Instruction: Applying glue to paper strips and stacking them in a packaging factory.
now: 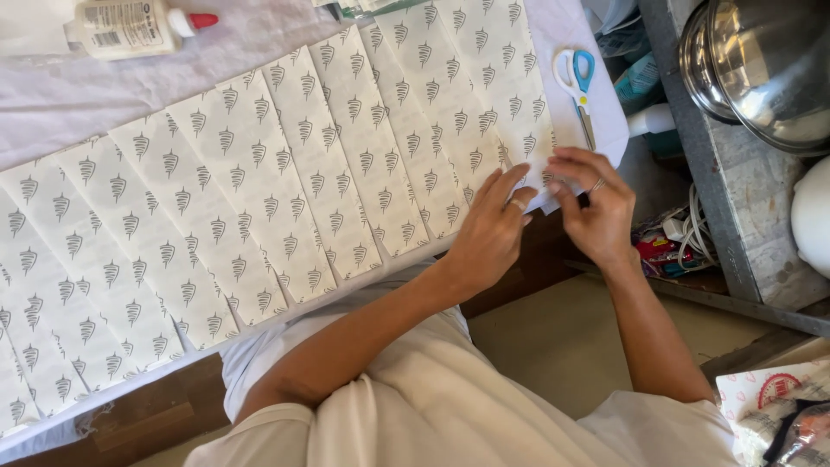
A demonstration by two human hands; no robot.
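Hands (pixel 493 229) (pixel 596 207) pinching patterned white strips (pixel 259 182), glue bottle (pixel 130 28), scissors (pixel 577 82)

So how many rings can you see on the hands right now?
2: one ring on a finger of the left hand, one ring on a finger of the right hand. Both hands press the patterned paper strips; other fingers are partly hidden.

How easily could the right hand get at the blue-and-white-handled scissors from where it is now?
Probably easily. The right hand rests on the edge of the patterned white paper strips, and the blue-and-white-handled scissors lie flat just beyond its fingertips on the white cloth, with nothing between them.
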